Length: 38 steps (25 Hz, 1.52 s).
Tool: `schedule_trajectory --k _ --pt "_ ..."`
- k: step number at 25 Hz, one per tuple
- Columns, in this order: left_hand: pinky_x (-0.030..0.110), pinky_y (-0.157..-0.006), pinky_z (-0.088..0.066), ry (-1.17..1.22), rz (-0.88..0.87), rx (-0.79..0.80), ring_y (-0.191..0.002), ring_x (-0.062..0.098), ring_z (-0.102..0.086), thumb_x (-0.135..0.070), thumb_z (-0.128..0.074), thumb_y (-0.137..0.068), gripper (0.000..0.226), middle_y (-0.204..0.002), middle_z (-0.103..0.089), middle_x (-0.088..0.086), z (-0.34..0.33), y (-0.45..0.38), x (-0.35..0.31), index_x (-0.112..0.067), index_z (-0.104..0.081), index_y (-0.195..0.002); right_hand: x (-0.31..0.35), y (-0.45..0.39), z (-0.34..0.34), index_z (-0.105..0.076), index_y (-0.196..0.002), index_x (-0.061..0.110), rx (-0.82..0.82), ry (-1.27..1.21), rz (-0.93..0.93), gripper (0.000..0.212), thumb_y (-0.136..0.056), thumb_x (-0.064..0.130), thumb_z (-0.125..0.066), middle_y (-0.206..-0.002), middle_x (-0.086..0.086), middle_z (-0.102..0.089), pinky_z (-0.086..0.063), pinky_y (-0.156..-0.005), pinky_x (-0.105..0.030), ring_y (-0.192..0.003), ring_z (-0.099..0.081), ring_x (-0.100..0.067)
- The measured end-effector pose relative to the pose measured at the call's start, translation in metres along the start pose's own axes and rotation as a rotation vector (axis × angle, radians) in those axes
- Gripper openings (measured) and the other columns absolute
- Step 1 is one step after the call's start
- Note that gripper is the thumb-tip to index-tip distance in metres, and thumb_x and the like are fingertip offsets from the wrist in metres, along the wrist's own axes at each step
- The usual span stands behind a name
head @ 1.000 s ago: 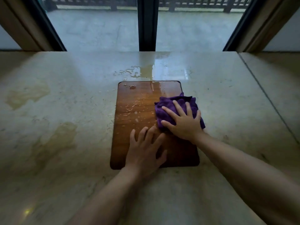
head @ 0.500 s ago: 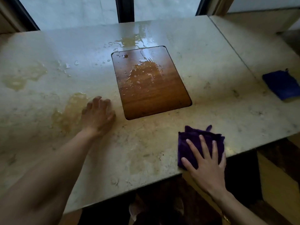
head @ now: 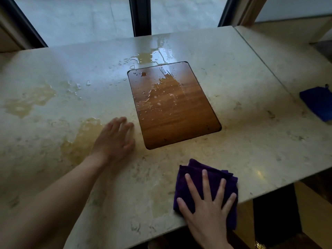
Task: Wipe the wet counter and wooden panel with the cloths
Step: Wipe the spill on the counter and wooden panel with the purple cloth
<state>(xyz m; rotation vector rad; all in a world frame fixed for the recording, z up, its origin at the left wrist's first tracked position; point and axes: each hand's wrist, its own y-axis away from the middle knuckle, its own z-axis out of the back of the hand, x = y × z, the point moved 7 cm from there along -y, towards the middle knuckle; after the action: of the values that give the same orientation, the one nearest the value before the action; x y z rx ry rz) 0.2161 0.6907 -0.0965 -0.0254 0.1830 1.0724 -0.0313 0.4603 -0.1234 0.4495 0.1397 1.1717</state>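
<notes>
Two cloths (purple cloth (head: pixel 206 178), blue cloth (head: pixel 318 103)), one wooden panel (head: pixel 177 112), one counter (head: pixel 251 141).

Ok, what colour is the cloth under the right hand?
Dark purple cloth, pressed flat under the right hand; seen in the head view.

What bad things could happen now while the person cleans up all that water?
1. The folded purple cloth lies at the near edge of the beige stone counter, partly overhanging it under the flat right hand; another pull toward the edge might drop it.
2. Water pools on the inset wooden panel, mostly on its far half; left there, it may soak in.
3. The left hand rests beside a puddle and could slip or smear it.
</notes>
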Motion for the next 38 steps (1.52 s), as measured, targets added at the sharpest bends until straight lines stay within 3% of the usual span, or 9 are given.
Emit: schedule_trajectory --k 2,5,7,9,14,18,26,30,38 --pt "0.049 -0.116 -0.027 0.035 0.021 0.029 -0.14 0.037 -0.033 -0.051 -0.037 -0.087 0.065 -0.147 -0.045 0.022 -0.009 0.001 0.005 -0.01 -0.05 -0.137 0.011 -0.028 0.015 -0.006 -0.151 0.055 -0.012 0.061 0.057 0.072 -0.086 0.084 -0.016 -0.167 0.001 -0.005 -0.001 -0.109 -0.071 -0.146 -0.001 -0.049" --pt "0.057 -0.114 -0.033 0.043 0.035 0.033 -0.141 0.042 -0.034 -0.052 -0.039 -0.09 0.062 -0.151 -0.04 0.017 -0.016 0.003 0.007 -0.016 -0.046 -0.14 0.029 -0.09 0.045 0.027 -0.139 0.062 -0.061 0.06 0.101 0.07 -0.084 0.086 -0.009 -0.156 0.012 0.037 0.018 -0.106 -0.072 -0.14 0.037 -0.041" --pt "0.056 -0.114 -0.034 0.042 0.033 0.024 -0.143 0.04 -0.033 -0.053 -0.04 -0.091 0.062 -0.152 -0.039 0.014 -0.015 0.003 0.008 -0.018 -0.045 -0.141 0.044 -0.132 0.064 0.03 -0.137 0.062 -0.076 0.051 0.136 0.071 -0.082 0.086 -0.007 -0.153 0.014 0.042 0.02 -0.105 -0.072 -0.137 0.041 -0.041" --pt "0.054 -0.115 -0.033 0.038 0.029 0.007 -0.144 0.038 -0.032 -0.054 -0.04 -0.092 0.062 -0.154 -0.038 0.013 -0.013 0.005 0.007 -0.018 -0.045 -0.142 0.06 -0.171 0.076 0.026 -0.141 0.061 -0.105 0.064 0.182 0.072 -0.081 0.087 -0.006 -0.157 0.012 0.036 0.017 -0.105 -0.075 -0.14 0.036 -0.044" --pt "0.052 -0.112 -0.035 0.011 0.011 -0.052 -0.142 0.037 -0.036 -0.054 -0.034 -0.096 0.059 -0.152 -0.043 0.014 -0.01 0.006 0.005 -0.018 -0.046 -0.142 0.11 -0.277 0.123 -0.014 -0.151 0.053 -0.266 0.133 0.281 0.075 -0.083 0.085 -0.016 -0.167 -0.001 -0.011 0.0 -0.104 -0.081 -0.146 -0.002 -0.054" --pt "0.049 -0.112 -0.029 -0.07 -0.051 -0.148 -0.14 0.036 -0.038 -0.053 -0.034 -0.096 0.06 -0.152 -0.045 0.016 -0.018 0.007 0.01 -0.018 -0.048 -0.143 0.147 -0.391 0.167 0.004 -0.149 0.058 -0.179 0.073 0.239 0.074 -0.082 0.087 -0.011 -0.165 0.008 0.016 0.015 -0.105 -0.076 -0.145 0.022 -0.047" --pt "0.04 -0.111 -0.029 -0.292 -0.06 -0.375 -0.124 0.026 -0.05 -0.038 -0.033 -0.103 0.033 -0.14 -0.052 0.005 -0.02 -0.003 0.009 -0.03 -0.053 -0.129 0.23 -0.577 0.245 -0.003 -0.151 0.056 -0.158 0.018 0.205 0.075 -0.083 0.086 -0.017 -0.166 0.009 0.01 0.014 -0.109 -0.073 -0.147 0.017 -0.045" --pt "0.038 -0.108 -0.031 -0.313 -0.03 -0.404 -0.119 0.022 -0.053 -0.036 -0.034 -0.103 0.028 -0.13 -0.066 0.003 -0.017 -0.01 0.008 -0.032 -0.054 -0.122 0.279 -0.607 0.254 -0.01 -0.149 0.059 -0.122 0.109 0.445 0.062 -0.091 0.078 -0.019 -0.167 0.011 -0.001 0.011 -0.112 -0.07 -0.15 0.01 -0.041" --pt "0.045 -0.11 -0.034 -0.286 -0.093 -0.318 -0.132 0.029 -0.047 -0.04 -0.033 -0.103 0.041 -0.147 -0.046 0.01 -0.027 0.001 0.01 -0.025 -0.051 -0.136 0.292 -0.559 0.23 -0.011 -0.141 0.07 -0.075 0.223 0.75 0.047 -0.095 0.07 -0.016 -0.165 0.02 -0.001 0.009 -0.115 -0.065 -0.152 0.008 -0.031"
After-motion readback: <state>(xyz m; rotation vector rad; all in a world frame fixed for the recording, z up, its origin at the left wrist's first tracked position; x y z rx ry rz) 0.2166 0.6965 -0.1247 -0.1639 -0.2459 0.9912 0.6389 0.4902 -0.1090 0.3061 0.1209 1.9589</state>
